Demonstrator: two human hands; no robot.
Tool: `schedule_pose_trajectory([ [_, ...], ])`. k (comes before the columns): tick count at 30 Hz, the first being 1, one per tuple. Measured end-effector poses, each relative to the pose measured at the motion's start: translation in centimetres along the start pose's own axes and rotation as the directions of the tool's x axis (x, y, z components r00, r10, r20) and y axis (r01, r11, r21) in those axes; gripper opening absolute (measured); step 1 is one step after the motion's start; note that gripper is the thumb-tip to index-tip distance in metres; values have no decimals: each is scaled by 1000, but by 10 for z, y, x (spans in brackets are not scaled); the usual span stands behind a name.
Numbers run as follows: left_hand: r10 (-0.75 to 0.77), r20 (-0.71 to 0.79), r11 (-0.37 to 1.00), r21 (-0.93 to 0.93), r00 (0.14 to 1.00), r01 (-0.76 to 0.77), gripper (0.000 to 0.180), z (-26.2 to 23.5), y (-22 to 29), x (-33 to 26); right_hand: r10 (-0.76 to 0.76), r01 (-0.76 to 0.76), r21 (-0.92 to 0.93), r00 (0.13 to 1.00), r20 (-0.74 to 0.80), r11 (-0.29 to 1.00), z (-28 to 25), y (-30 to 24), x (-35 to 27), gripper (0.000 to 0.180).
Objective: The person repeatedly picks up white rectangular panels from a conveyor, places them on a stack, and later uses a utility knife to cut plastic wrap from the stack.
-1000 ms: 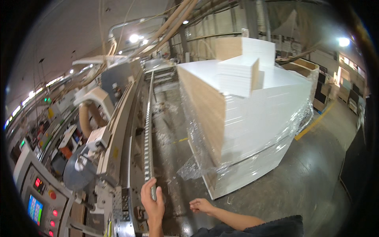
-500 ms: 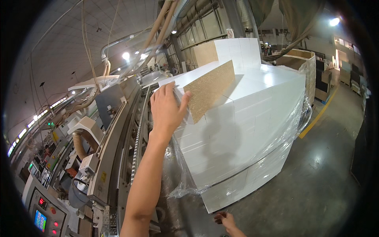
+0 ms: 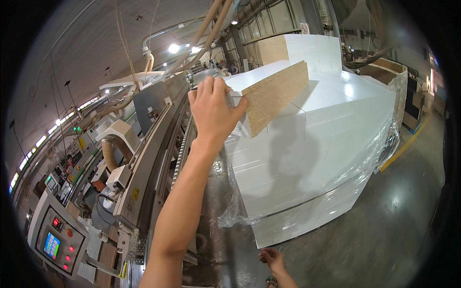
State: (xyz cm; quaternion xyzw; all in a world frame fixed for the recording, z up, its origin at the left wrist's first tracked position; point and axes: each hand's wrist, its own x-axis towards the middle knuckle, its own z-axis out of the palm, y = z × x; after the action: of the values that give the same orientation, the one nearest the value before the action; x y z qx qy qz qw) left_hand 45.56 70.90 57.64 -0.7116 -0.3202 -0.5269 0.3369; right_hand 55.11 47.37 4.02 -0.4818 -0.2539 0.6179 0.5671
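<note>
At the near end of a low stack of white-faced chipboard panels (image 3: 278,91), my left hand (image 3: 213,108) is closed, fingers over the top corner and thumb against the raw brown side. This bundle rests on a larger block of stacked white panels (image 3: 307,149). My right hand (image 3: 272,259) hangs low by the block's bottom near corner, its fingers loosely curled and a little apart. I see nothing in it. Part of the bundle's near end is hidden behind my left fingers.
Clear plastic wrap (image 3: 235,211) hangs loosely around the block. Left of me runs a long machine (image 3: 144,177) with a rail and a control panel (image 3: 57,235). Another panel stack (image 3: 312,50) stands on the block's far side. A yellow line (image 3: 403,149) crosses the grey floor at right.
The view has turned left, so block and machine sit further right in the picture. My left hand keeps hold of the bundle's end, its fingers more bent. My right hand remains low.
</note>
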Motion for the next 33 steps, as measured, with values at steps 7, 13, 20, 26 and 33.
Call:
schedule_pose_trajectory([
  [7,122,-38,992,15,992,-121,32,-92,-12,-14,-170,171,1,977,125,985,71,-128,-10,31],
  [13,61,-117,987,157,991,-42,28,-270,-52,-88,-574,558,176,700,426,811,177,-318,-26,66],
  [20,-529,-49,847,31,847,531,50,-466,-60,-217,-627,369,509,403,667,778,250,-365,-42,69],
  [26,-979,185,-28,-533,84,846,41,-601,-13,-413,-537,443,333,493,685,832,267,-195,-89,68],
  [33,-933,-218,-119,-566,-287,816,54,-677,103,-573,336,-217,-260,495,801,941,353,36,-138,53],
])
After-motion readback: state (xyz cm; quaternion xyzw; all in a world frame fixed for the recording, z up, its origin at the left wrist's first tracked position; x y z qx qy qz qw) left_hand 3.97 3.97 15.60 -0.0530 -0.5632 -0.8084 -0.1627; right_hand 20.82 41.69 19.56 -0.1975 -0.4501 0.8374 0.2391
